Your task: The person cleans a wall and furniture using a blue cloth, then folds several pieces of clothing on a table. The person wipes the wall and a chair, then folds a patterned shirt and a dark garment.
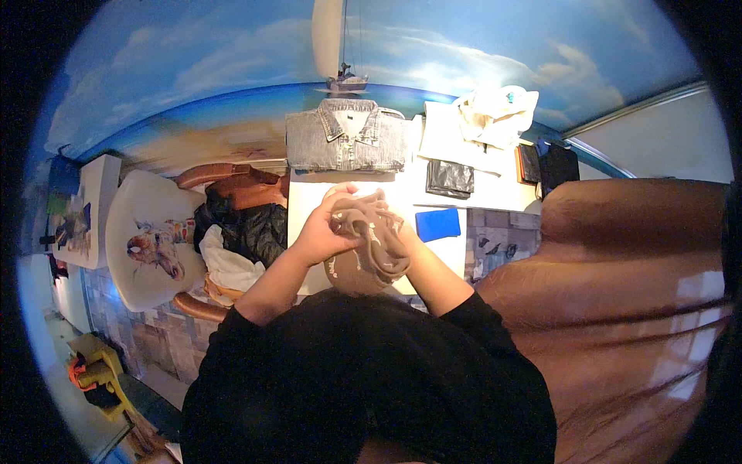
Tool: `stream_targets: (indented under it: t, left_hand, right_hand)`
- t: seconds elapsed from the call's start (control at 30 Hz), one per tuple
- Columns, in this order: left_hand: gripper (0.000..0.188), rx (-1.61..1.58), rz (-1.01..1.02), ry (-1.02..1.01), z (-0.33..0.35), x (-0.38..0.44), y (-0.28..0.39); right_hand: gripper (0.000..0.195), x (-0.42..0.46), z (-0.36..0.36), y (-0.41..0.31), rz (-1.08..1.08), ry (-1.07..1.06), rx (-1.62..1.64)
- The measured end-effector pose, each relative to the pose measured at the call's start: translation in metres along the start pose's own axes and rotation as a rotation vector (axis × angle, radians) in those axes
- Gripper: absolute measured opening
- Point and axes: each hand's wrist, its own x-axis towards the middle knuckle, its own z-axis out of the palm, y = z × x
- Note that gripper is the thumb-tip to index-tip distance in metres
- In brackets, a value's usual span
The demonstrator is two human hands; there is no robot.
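A brown cloth garment (371, 232) with small white markings is bunched between my two hands, over the near edge of the white table (307, 197). My left hand (327, 229) grips its left side, thumb in front and fingers behind the cloth. On the other side, my right hand (407, 235) holds it too, though most of that hand is hidden behind the folds. The lower part of the garment hangs close to my black top. Just beyond lies a folded grey denim garment (348, 139), collar up. A flat blue item (437, 225) rests to the right of my hands.
A folded black plastic bag (450, 178) and white cloth items (493, 119) lie under bright light at the back right. Black and white bundles (243, 232) fill the brown armchair (217, 174) on the left. A large brown sofa (608, 278) stands right.
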Motion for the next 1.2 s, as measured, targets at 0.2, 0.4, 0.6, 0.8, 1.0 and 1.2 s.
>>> stream_targets:
  t: [0.2,0.4,0.6,0.8,1.0,1.2]
  left_hand:
    - [0.012,-0.358,-0.214,0.382,-0.030,0.006,-0.050]
    - [0.028,-0.560,-0.407,0.609,-0.098,0.015,-0.088]
    - [0.031,-0.194,-0.444,0.612,-0.130,0.036,-0.097]
    - [0.037,0.152,-0.313,0.655,-0.167,0.094,-0.104]
    - [0.065,0.347,-0.561,0.735,-0.196,0.168,-0.114]
    - [0.078,0.438,-0.254,0.621,-0.166,0.143,-0.142]
  right_hand:
    - [0.030,0.014,-0.005,-0.018,0.519,0.582,0.858]
    - [0.035,0.025,-0.045,0.007,0.563,0.796,0.933]
    - [0.041,0.044,-0.074,0.038,0.597,0.751,0.934]
    - [0.045,0.071,-0.132,0.073,0.551,0.725,0.862]
    - [0.048,0.113,-0.177,0.131,0.603,0.671,0.445]
    - [0.063,0.119,-0.139,0.148,0.549,0.751,-0.378]
